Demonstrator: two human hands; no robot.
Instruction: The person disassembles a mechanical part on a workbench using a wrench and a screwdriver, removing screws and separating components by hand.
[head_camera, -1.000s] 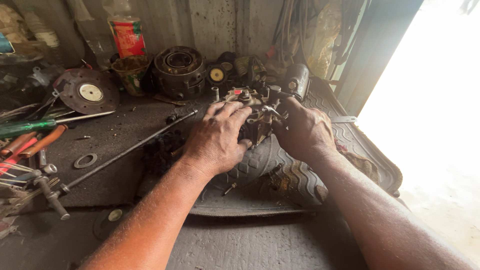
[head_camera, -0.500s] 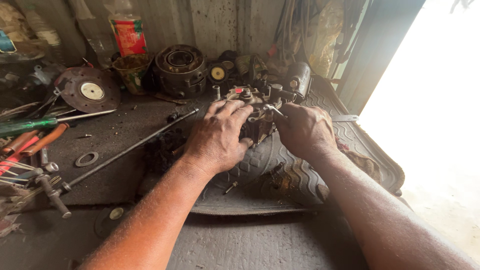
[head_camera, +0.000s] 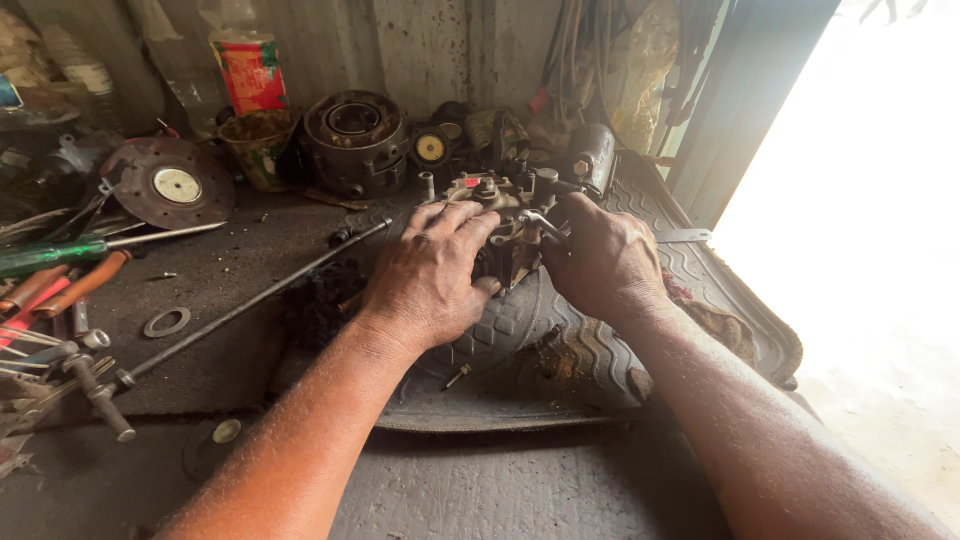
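Gripping a grimy metal engine part (head_camera: 505, 215) from both sides, the left hand (head_camera: 432, 275) lies fingers-curled over its left face and the right hand (head_camera: 603, 257) closes around its right. It rests on a ribbed rubber mat (head_camera: 560, 350) on the table (head_camera: 215, 290), a long steel rod (head_camera: 250, 300) just beside the left hand.

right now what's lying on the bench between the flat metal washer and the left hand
In the head view, a long thin dark metal rod runs slantwise between the flat metal ring washer and the left hand; otherwise only grimy benchtop.
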